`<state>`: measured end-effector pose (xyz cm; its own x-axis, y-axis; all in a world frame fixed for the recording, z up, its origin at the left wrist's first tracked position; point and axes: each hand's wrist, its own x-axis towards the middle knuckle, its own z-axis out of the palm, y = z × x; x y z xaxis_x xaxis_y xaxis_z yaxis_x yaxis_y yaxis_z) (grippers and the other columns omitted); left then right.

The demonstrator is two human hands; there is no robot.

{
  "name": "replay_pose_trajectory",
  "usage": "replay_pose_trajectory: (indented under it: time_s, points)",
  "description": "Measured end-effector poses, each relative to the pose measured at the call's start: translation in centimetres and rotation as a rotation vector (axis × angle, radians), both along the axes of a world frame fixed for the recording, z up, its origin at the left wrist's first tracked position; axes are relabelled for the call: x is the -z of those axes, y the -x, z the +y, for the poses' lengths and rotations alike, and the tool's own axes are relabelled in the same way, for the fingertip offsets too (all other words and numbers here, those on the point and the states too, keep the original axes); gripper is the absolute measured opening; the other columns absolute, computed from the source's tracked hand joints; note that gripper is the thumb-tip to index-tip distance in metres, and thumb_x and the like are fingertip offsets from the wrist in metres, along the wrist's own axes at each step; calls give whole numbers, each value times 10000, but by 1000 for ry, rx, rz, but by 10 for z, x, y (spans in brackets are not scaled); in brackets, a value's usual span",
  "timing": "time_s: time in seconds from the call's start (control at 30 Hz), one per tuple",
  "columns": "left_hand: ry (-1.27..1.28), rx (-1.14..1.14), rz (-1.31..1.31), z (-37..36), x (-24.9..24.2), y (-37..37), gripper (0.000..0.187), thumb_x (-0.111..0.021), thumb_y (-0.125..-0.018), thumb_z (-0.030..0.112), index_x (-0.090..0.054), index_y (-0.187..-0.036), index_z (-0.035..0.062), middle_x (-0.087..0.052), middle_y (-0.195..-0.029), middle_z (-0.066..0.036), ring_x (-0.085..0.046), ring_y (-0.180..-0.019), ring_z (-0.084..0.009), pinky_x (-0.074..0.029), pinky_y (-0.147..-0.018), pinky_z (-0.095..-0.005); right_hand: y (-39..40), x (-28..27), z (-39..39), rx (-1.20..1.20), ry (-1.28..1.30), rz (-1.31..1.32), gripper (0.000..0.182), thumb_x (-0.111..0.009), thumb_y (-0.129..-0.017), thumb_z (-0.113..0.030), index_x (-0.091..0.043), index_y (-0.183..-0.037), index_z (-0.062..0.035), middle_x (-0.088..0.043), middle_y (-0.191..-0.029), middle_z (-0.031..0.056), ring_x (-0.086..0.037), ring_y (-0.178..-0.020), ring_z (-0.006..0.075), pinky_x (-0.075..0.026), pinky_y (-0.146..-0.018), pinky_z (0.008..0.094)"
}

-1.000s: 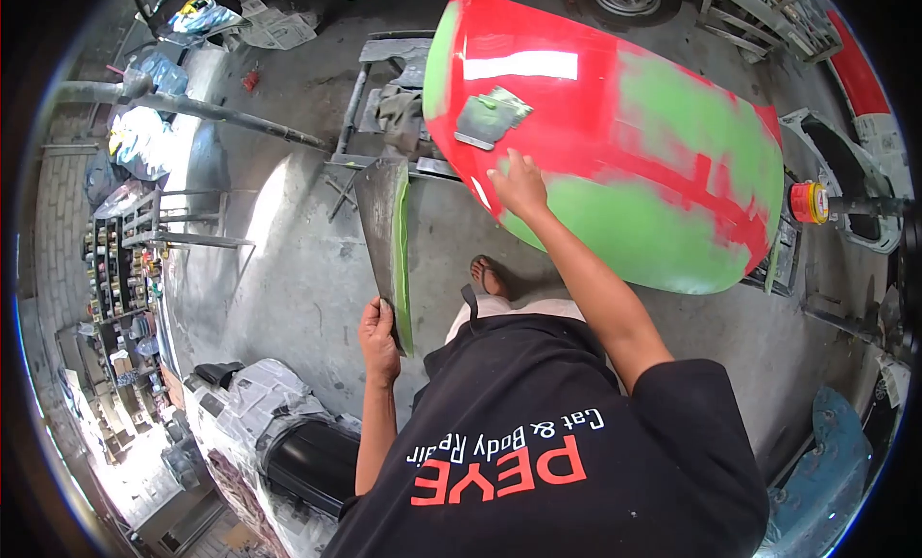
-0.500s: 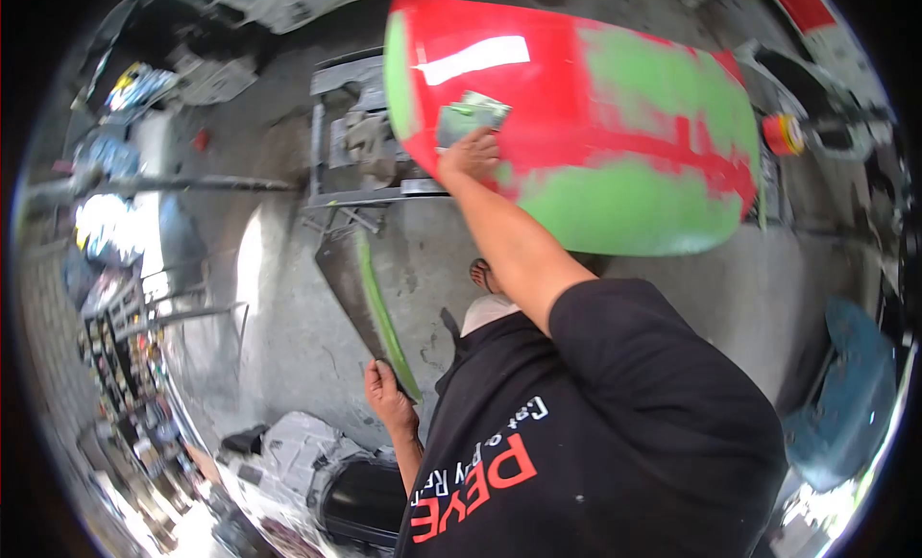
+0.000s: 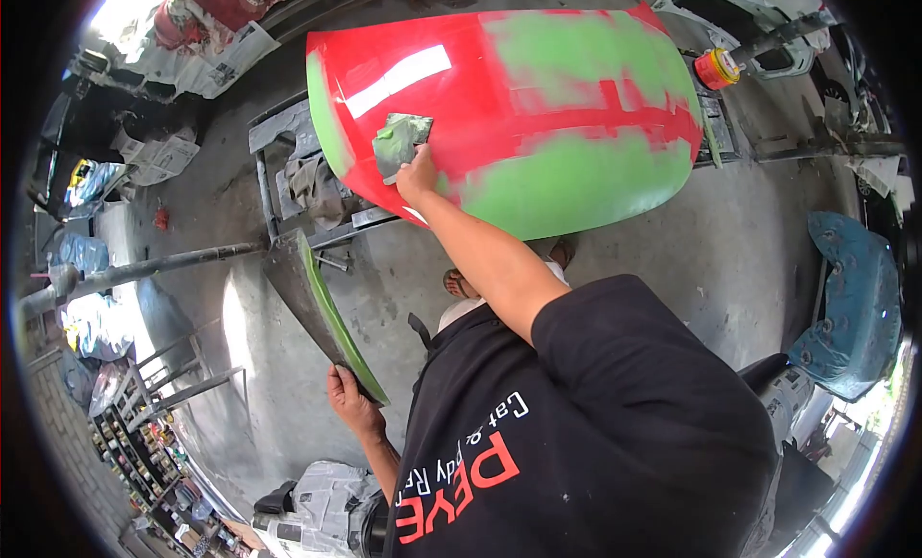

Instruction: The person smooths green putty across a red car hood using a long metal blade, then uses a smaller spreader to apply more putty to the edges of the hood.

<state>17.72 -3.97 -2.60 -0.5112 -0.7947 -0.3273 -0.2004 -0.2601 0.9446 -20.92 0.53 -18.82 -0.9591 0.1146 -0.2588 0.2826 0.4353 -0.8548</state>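
My right hand grips the near edge of a grey plate with green putty, over the red left part of a car hood. A paler, green-smeared flat piece sits at the plate's far corner. Large light-green patches cover much of the hood's right side. Lower left, my left hand pinches the near end of a long dark panel with a green edge, thumb on top. That panel slants away from me, its far end overlapping the stand's corner in this view.
Under the hood is a metal stand with a grey cloth on it. A red and yellow can stands at its right end. A long bar crosses the left side. A blue-grey panel leans at the right.
My view has shifted, so the hood appears further left. My left hand has swung the dark panel's far end up toward the stand. My right hand keeps the plate over about the same spot.
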Motion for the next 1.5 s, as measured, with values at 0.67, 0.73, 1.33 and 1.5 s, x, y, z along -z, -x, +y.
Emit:
replay_pose_trajectory:
  time_s: [0.67,0.73,1.33,1.5]
  points:
    - [-14,24,47,-4,1,34,260,-571,-1100,223,-662,-1237,22,-667,-999,41,-556,-850,-29,-450,-752,-202,30,3,52,-147,398,-18,415,-628,-823,-105,-561,-1216,7,-678,-1055,169,-671,-953,257,-534,-837,393]
    - [-9,9,65,-5,3,33,252,-584,-1092,217,-663,-1248,37,-675,-989,44,-566,-821,-27,-447,-723,-197,35,1,58,-188,370,-6,417,-640,-818,-117,-574,-1212,3,-671,-1031,149,-660,-924,236,-533,-816,382]
    - [51,-56,35,-2,4,19,290,-582,-1094,241,-664,-1266,23,-683,-1025,44,-570,-858,-27,-455,-760,-198,39,-46,86,-351,545,108,419,-652,-945,-84,-583,-1343,31,-691,-1077,130,-654,-968,179,-537,-825,333]
    - [121,2,-22,-5,-13,21,271,-570,-1095,205,-667,-1248,4,-678,-1027,40,-567,-876,-32,-451,-774,-200,18,-207,71,-836,377,531,315,-584,-1002,20,-704,-1284,-54,-642,-986,40,-619,-920,131,-511,-789,288]
